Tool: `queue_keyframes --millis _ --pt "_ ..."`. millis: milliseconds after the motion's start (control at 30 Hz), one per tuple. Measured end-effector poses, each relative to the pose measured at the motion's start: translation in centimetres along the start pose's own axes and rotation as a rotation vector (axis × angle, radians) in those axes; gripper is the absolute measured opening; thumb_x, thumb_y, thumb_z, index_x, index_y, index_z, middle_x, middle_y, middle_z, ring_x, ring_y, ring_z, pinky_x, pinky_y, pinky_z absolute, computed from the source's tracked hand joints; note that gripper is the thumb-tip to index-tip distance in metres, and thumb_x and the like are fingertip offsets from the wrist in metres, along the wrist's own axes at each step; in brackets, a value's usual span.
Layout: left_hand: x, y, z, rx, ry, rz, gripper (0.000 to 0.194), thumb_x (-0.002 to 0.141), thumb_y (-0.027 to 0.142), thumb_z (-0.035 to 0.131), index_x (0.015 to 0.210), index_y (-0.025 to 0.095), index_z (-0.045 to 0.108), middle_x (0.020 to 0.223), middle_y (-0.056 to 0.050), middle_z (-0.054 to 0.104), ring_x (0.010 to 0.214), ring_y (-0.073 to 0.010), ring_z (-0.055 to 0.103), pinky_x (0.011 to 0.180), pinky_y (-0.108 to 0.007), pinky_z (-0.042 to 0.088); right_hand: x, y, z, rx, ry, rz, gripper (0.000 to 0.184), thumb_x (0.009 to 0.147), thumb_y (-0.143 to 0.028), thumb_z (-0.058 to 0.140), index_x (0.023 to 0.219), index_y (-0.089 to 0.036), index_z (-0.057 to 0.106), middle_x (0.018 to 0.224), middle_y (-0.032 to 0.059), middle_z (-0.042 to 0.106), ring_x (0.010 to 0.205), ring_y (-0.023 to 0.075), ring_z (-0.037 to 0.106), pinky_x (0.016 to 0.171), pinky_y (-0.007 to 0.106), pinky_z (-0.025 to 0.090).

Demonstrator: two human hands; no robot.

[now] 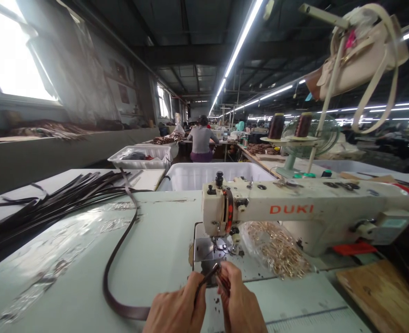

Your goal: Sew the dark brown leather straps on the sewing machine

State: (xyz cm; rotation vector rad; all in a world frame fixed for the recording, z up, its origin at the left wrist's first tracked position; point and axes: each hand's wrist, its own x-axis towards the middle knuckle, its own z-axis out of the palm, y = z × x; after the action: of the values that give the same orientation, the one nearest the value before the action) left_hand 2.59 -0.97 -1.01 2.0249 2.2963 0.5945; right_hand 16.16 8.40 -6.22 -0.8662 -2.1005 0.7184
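Head view, the only one: both hands are working just on the near side of the DUKI sewing machine (305, 203)'s needle area. Left hand (175, 305) is pinching a dark, leather-look strap (106, 273) that's looping out across the left of the pale green tabletop (156, 259). Right hand (241, 296) is gripping dark strap material too, fingertips closed, with something shiny showing between the hands; can't tell what. A clear bag of gold-coloured metal hardware (277, 249) is sitting at right. Looks like they're fiddling the strap into position by hand, so I'm guessing the next move is calling for a steady two-handed pinch.
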Motion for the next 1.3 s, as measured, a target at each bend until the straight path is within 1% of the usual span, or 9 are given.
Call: queue_keyframes --millis 100,167,333,467,633,767,933,1100,1300 --pt "0.0 0.2 -0.1 0.009 -0.064 -0.025 0.021 0.097 0.014 0.027 0.098 0.022 0.047 0.068 0.001 0.069 0.059 -0.0196 0.069 0.05 -0.025 0.035 0.1 0.1 -0.8 -0.076 -0.048 -0.137 0.012 0.096 -0.025 0.044 0.105 -0.027 0.052 0.09 0.0011 0.068 0.078 0.0214 0.069 0.061 0.024 0.052" --pt "0.0 0.4 -0.1 0.031 -0.074 -0.046 0.021 0.097 0.015 0.027 0.098 0.022 0.046 0.066 0.001 0.067 0.061 -0.0213 0.069 0.051 -0.025 0.035 0.2 0.0 -1.1 -0.107 -0.043 -0.244 0.013 0.098 -0.023 0.041 0.099 -0.026 0.053 0.087 0.0025 0.066 0.076 0.0195 0.068 0.059 0.023 0.052" --pt "0.3 0.7 -0.9 -0.146 -0.069 -0.061 0.019 0.097 0.02 0.03 0.085 0.022 0.045 0.065 0.002 0.063 0.059 -0.0169 0.065 0.056 -0.023 0.039 0.0 -0.3 -1.6 -0.176 0.11 -0.457 0.026 0.099 -0.013 0.034 0.118 -0.02 0.051 0.113 0.0106 0.064 0.099 0.0201 0.066 0.074 0.023 0.055" --pt "0.6 0.9 -2.3 -0.176 -0.098 -0.091 0.022 0.096 0.026 0.036 0.079 0.022 0.05 0.054 0.005 0.054 0.056 -0.0156 0.056 0.063 -0.024 0.04 -0.1 -0.4 -2.4 -0.222 0.1 -0.551 0.032 0.1 -0.011 0.033 0.12 -0.018 0.056 0.111 0.0101 0.066 0.102 0.0203 0.065 0.08 0.024 0.054" --pt "0.0 1.3 -2.1 -0.28 -0.048 -0.086 0.025 0.097 0.025 0.029 0.1 0.024 0.054 0.071 0.001 0.064 0.07 -0.018 0.064 0.064 -0.024 0.041 -0.1 -0.6 -2.5 -0.045 0.065 -0.46 0.026 0.101 -0.02 0.039 0.112 -0.022 0.061 0.111 0.0076 0.067 0.102 0.0197 0.066 0.081 0.023 0.054" --pt "-0.1 1.3 -1.8 -0.412 -0.059 -0.07 0.022 0.099 0.027 0.026 0.099 0.022 0.048 0.072 0.002 0.059 0.063 -0.015 0.059 0.064 -0.023 0.042 0.5 -1.3 -2.7 0.23 0.045 -0.342 0.016 0.098 -0.026 0.049 0.093 -0.023 0.064 0.101 0.0045 0.069 0.092 0.0174 0.068 0.081 0.022 0.054" --pt "-0.5 0.8 -3.4 -0.423 -0.096 -0.041 0.039 0.097 0.028 0.036 0.136 0.03 0.037 0.074 0.006 0.061 0.071 -0.0143 0.057 0.071 -0.021 0.042 1.5 -2.0 -4.1 0.59 -0.14 -0.156 0.019 0.093 -0.032 0.06 0.079 -0.019 0.064 0.09 0.0046 0.068 0.08 0.0171 0.067 0.072 0.023 0.053" --pt "-1.0 0.6 -5.1 -0.41 -0.248 -0.014 0.025 0.096 0.022 0.042 0.119 0.03 0.049 0.09 0.005 0.064 0.084 -0.0146 0.059 0.076 -0.02 0.042 2.1 -1.6 -4.8 0.732 -0.318 -0.089 0.022 0.092 -0.036 0.062 0.082 -0.016 0.061 0.092 0.0068 0.067 0.079 0.018 0.066 0.072 0.026 0.051" --pt "-0.7 0.1 -3.5 -0.264 -0.211 -0.04 0.008 0.096 0.016 0.048 0.1 0.023 0.048 0.094 0.001 0.062 0.081 -0.0153 0.063 0.07 -0.022 0.04 2.9 -2.5 -5.7 0.518 -0.424 -0.138 0.015 0.095 -0.03 0.057 0.086 -0.018 0.06 0.092 0.0037 0.068 0.082 0.0166 0.064 0.076 0.026 0.048"
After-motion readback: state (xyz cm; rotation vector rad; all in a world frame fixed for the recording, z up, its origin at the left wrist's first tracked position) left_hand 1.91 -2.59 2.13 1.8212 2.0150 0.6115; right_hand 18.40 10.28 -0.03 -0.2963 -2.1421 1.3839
